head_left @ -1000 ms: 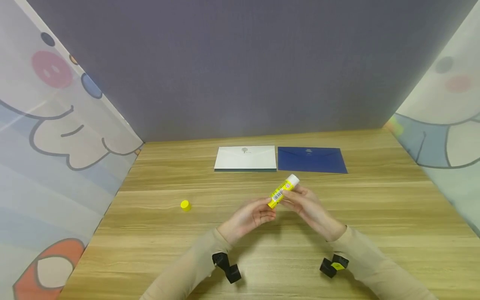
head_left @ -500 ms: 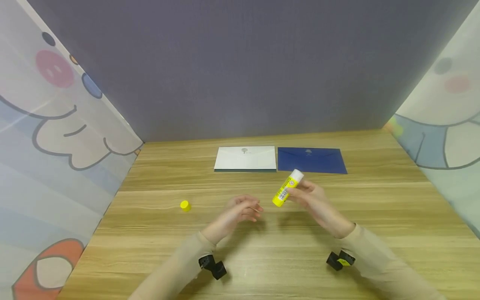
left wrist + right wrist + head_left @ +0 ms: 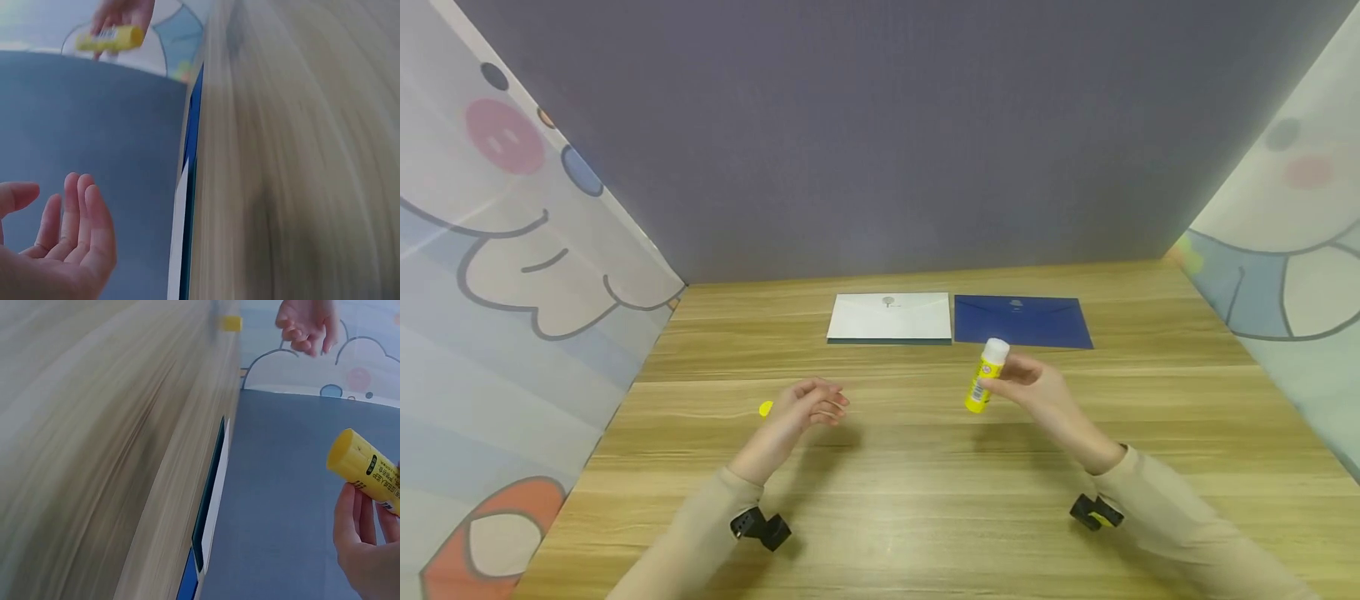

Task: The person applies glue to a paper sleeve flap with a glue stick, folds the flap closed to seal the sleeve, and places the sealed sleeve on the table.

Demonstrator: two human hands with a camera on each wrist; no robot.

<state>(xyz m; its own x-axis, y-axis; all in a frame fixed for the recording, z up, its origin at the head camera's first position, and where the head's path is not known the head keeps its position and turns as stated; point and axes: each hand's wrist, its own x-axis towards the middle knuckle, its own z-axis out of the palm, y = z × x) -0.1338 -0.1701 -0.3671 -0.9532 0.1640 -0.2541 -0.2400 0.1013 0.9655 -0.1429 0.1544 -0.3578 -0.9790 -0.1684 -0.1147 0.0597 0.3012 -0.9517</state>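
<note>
A yellow glue stick with a white top end stands tilted in my right hand, pinched between thumb and fingers above the table. The right wrist view shows its round yellow base. My left hand holds nothing; its fingers are loosely bent in the left wrist view, thumb apart from them. In the head view that hand partly hides a small yellow cap on the table. The cap also shows in the right wrist view, with the left hand higher than it.
Toward the back of the wooden table lie a white envelope with a dark green edge under it and a blue envelope, side by side. A grey panel rises behind, with cartoon-printed walls on both sides.
My left hand has let go of the glue stick and moved left toward the yellow cap. My right hand has kept the glue stick, shifting slightly right and turning it more upright.
</note>
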